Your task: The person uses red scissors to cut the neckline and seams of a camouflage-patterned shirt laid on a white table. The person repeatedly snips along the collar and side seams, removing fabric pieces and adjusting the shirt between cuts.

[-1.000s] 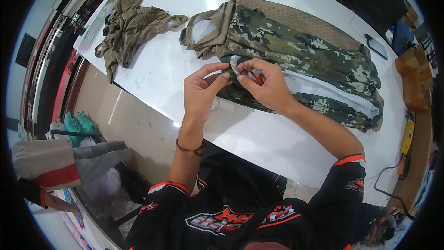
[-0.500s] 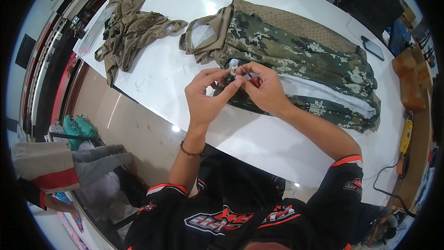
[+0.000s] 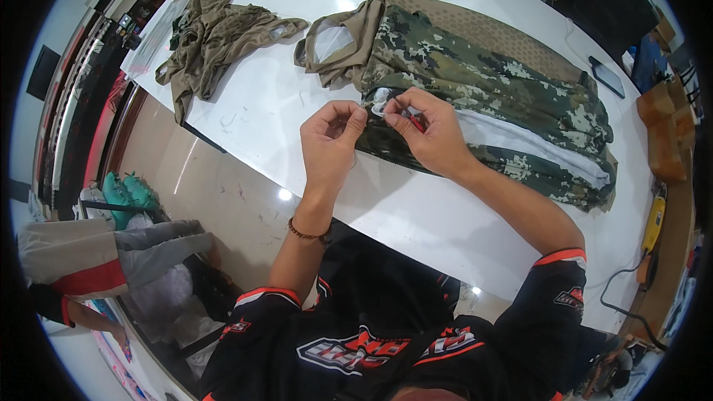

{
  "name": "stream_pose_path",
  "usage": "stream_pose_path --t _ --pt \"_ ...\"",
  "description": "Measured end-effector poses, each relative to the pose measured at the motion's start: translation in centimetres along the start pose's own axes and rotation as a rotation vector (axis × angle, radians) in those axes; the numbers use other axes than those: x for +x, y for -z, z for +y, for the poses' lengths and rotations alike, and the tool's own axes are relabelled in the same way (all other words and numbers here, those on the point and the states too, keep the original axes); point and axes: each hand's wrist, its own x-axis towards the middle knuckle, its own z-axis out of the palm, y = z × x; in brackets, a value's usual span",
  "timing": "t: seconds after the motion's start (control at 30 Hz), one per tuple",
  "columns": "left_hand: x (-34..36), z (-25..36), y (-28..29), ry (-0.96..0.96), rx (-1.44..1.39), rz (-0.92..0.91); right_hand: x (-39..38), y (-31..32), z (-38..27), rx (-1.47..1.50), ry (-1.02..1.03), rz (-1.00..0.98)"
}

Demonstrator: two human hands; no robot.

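A green camouflage garment (image 3: 475, 67) with a brown honeycomb-patterned side and white inner strip lies across the white table (image 3: 297, 178). My right hand (image 3: 431, 134) is closed over its near left end, holding a small red-handled tool (image 3: 417, 123) mostly hidden in the fingers. The right thumb and forefinger meet at a whitish edge of fabric (image 3: 380, 96). Just left of it, my left hand (image 3: 334, 134) is closed in a pinch beside the garment. Whatever the left fingertips hold, if anything, is too small to make out.
A crumpled brown garment (image 3: 212, 37) lies at the table's far left. A phone (image 3: 607, 76) is near the right edge. A yellow tool (image 3: 653, 223) with a black cord and brown boxes (image 3: 661, 130) stand at right. Another person's arm (image 3: 96, 318) shows at lower left.
My hands, earlier together at the fabric, have drawn apart, the left one moving away from the garment edge. The view has shifted slightly.
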Motion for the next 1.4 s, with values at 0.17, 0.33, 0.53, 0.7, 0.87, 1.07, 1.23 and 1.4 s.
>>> stream_pose_path --t 0.17,0.33,0.53,0.7,0.87,1.07,1.23,1.4 --pt "0.1 0.2 -0.1 0.044 0.032 0.003 -0.1 0.1 -0.3 -0.001 -0.068 -0.02" --pt "-0.1 0.3 -0.2 0.013 -0.047 0.0 0.0 -0.1 -0.1 0.087 -0.084 0.02" --pt "-0.5 0.0 0.2 -0.018 -0.018 0.036 0.5 1.7 -3.2 0.835 -0.512 -0.223" --pt "-0.3 -0.4 0.2 -0.114 0.007 0.042 0.4 1.7 -3.7 0.903 -0.826 -0.409" --pt "-0.5 -0.2 0.1 -0.142 0.047 0.066 0.3 1.3 -3.8 0.764 -0.897 -0.511" --pt "-0.5 -0.6 0.4 -0.242 0.082 0.04 -0.1 0.6 -3.5 0.78 -0.942 -0.482" --pt "-0.5 -1.1 0.7 -0.287 0.1 0.019 -0.2 0.5 -3.4 0.837 -0.912 -0.469" --pt "-0.5 -0.9 0.7 -0.301 0.112 -0.008 -0.4 0.5 -3.1 0.884 -0.909 -0.475"
